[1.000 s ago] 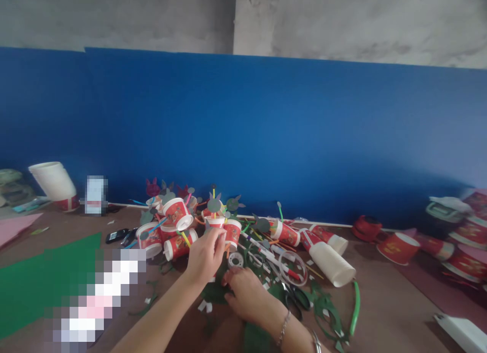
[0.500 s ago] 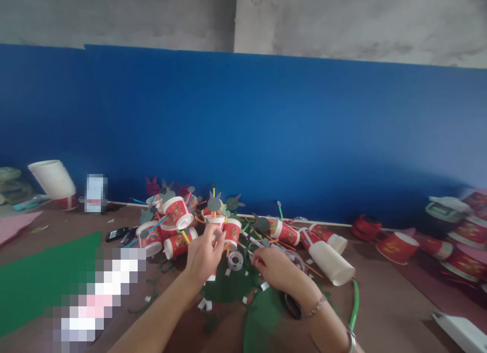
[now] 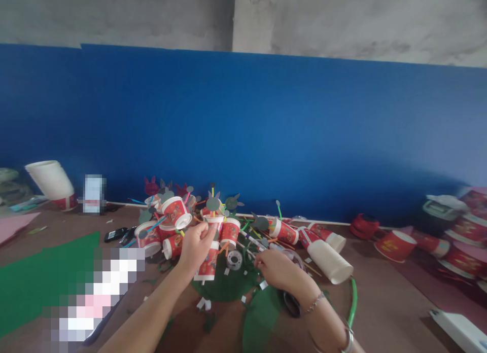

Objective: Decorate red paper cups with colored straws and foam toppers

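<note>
My left hand (image 3: pixel 198 246) is closed on a red paper cup (image 3: pixel 208 261) with white edges, part of it hidden behind the fingers. Just above it, a white-rimmed cup (image 3: pixel 214 219) shows a yellow straw and a grey paper animal head (image 3: pixel 213 203). My right hand (image 3: pixel 276 269) is low over the table, fingers curled together beside a heap of thin sticks and straws (image 3: pixel 262 241); what they grip is hidden. Between the hands lies a roll of tape (image 3: pixel 234 260). Red paper cups with straws, such as one tipped cup (image 3: pixel 175 212), crowd behind my left hand.
Stacked white cups (image 3: pixel 331 261) lie at right, near a green tube (image 3: pixel 353 302). Scissors handles (image 3: pixel 292 303) sit below my right wrist. Green sheets (image 3: pixel 262 317) and paper scraps cover the brown table (image 3: pixel 205 338). A blue panel (image 3: pixel 243 130) stands behind.
My left hand has shifted slightly left, and more of the red cup beneath it now shows. My right hand has barely moved.
</note>
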A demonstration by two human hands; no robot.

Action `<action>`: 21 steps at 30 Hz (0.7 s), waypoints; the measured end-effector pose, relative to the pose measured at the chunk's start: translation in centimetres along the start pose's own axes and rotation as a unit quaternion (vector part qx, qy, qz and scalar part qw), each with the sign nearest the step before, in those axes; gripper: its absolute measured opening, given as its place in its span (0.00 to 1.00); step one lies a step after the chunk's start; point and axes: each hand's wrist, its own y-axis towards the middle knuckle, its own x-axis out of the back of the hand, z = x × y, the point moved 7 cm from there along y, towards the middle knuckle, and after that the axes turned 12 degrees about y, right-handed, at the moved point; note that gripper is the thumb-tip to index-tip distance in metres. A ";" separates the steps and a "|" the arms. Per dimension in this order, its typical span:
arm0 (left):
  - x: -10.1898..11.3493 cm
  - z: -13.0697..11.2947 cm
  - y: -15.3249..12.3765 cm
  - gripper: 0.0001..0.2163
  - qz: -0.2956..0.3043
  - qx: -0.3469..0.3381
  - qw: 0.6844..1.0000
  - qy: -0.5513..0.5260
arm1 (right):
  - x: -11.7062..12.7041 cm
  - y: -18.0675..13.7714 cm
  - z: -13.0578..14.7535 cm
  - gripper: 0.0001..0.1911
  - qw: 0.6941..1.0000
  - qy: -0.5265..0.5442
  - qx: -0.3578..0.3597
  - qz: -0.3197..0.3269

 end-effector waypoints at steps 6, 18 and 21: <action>0.1 0.5 1.0 0.18 0.087 0.025 0.995 -0.035 | -1.8 0.7 1.3 0.22 1.000 0.003 0.026 0.004; -1.2 1.2 0.3 0.06 0.239 0.004 0.967 0.090 | -3.4 2.1 1.9 0.25 0.999 -0.034 0.034 -0.023; -0.7 1.1 0.4 0.07 0.235 -0.002 0.964 0.122 | -3.7 2.0 2.5 0.21 0.997 -0.042 0.059 -0.012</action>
